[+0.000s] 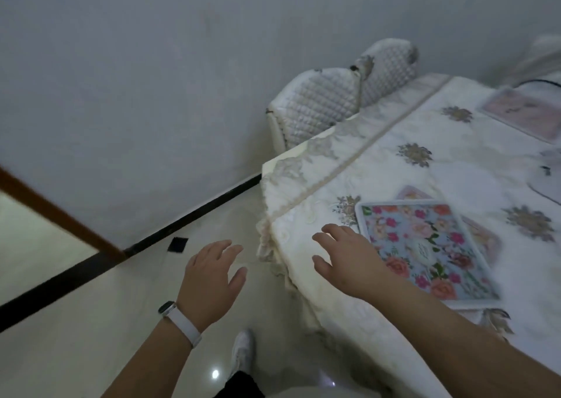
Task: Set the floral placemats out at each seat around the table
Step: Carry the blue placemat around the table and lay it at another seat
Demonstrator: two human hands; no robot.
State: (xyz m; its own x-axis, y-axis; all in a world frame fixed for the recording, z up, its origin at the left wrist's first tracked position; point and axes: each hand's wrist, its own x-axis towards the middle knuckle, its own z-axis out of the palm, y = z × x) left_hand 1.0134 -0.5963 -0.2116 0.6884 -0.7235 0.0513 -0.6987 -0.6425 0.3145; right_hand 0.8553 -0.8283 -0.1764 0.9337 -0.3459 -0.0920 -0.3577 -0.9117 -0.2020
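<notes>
Floral placemat [425, 250], pale blue with pink and orange roses inside a white border, lies skewed on the counter [455, 160] near its left corner, overlapping a paler mat [482, 238]. Both the left hand [209, 279] and the right hand [349, 259] hover with fingers spread wide, holding nothing. An embroidered cream cloth covers the counter; quilted chairs [318, 106] stand at the far side against a grey wall.

A table [303, 154] draped in a white embroidered tablecloth [394, 166] is carrying a blue floral placemat [425, 245], which is lying on top of a pinkish placemat [482, 236] near the front corner. Another pale pink placemat [522, 112] is lying flat toward the far end. The table is standing on a glossy tiled floor [91, 321], where a small black patch [178, 244] is lying near the dark baseboard.
</notes>
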